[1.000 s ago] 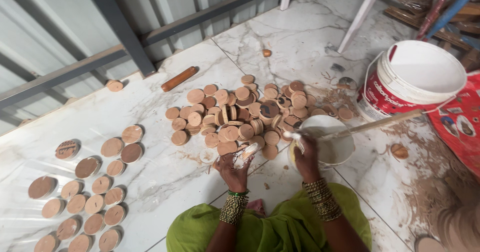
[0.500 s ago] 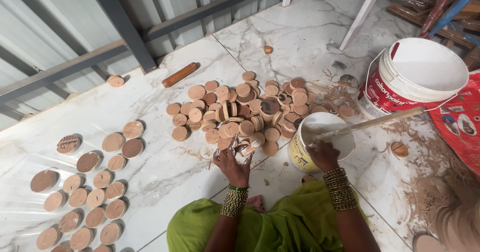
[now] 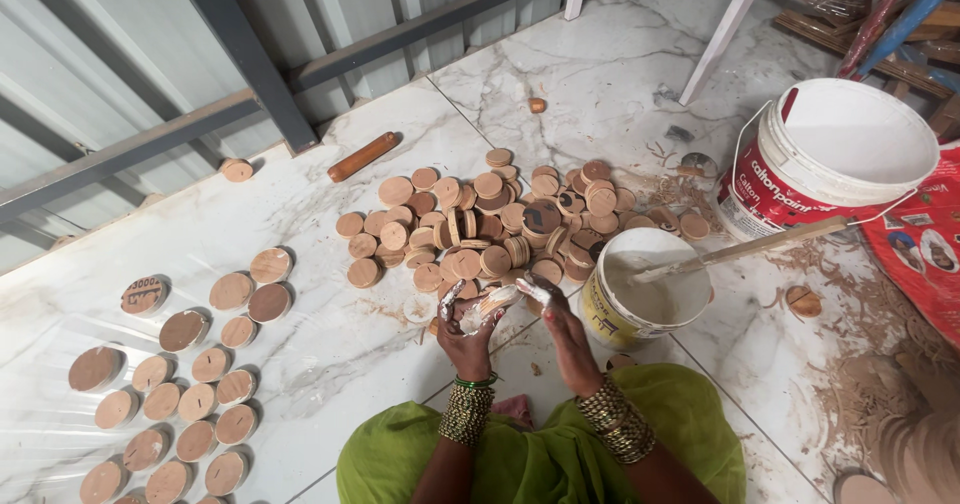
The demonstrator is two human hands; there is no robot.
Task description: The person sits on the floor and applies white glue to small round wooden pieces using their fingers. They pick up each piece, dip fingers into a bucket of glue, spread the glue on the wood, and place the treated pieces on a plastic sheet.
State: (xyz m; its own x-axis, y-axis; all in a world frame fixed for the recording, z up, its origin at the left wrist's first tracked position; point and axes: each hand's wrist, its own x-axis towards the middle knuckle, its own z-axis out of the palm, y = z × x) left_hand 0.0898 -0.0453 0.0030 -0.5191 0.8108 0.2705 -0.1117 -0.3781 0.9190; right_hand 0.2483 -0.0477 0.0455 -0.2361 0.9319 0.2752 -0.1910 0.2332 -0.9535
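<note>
While the left hand (image 3: 468,326) curls its grip around a wooden disc (image 3: 482,307) smeared with white paste, the right hand (image 3: 562,326) presses paste-coated fingers (image 3: 533,290) against the disc's edge, its grip narrow; whether it pinches anything of its own I cannot tell. The disc is held just above the marble floor (image 3: 330,364), in front of the person's knees and green garment (image 3: 560,454), between the heap of discs (image 3: 480,229) and the lap. Both wrists wear stacked bangles (image 3: 620,429). Just right of the hands stands a small yellow tub (image 3: 645,299) of white paste with a stick (image 3: 745,249) resting in it, its handle reaching toward a larger white bucket (image 3: 835,159). To the left, well apart, finished discs lie in rows (image 3: 175,404) on the floor. A brown wooden rod (image 3: 362,156) lies beyond the heap, near the metal wall (image 3: 150,64). Wood shavings (image 3: 850,304) litter the floor at the right.
</note>
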